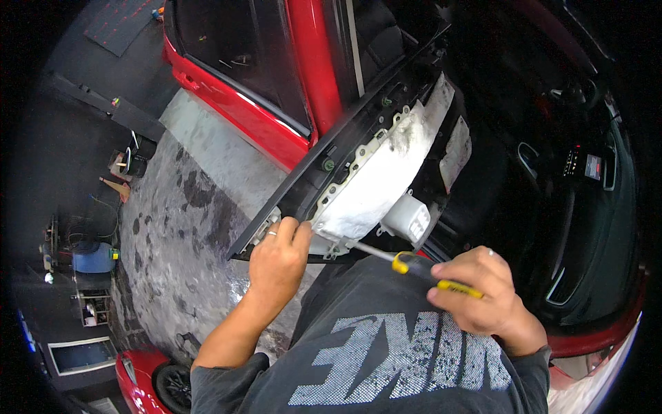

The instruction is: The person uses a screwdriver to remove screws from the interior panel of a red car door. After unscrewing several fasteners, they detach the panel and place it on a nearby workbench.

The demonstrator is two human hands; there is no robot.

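Observation:
A black car door trim panel (301, 193) lies tilted across in front of me, its inner side up. White padding (386, 172) covers much of it, beside a row of pale plastic tabs and green clips (328, 165). My left hand (281, 252) grips the panel's near left end, fingers curled over it. In my right hand (483, 286) is a screwdriver (415, 265) with a yellow and dark handle. Its shaft points left, and the tip meets the panel's near edge just right of my left hand; the exact contact is too small to tell. A white plastic box (407, 218) sits on the panel nearby.
A red car door (241, 103) stands open at the upper left. The dark car interior (538, 228) fills the right side. Beyond the stained grey floor (186, 228), a blue container (93, 258) stands at the far left, and another red car (141, 372) shows at the lower left.

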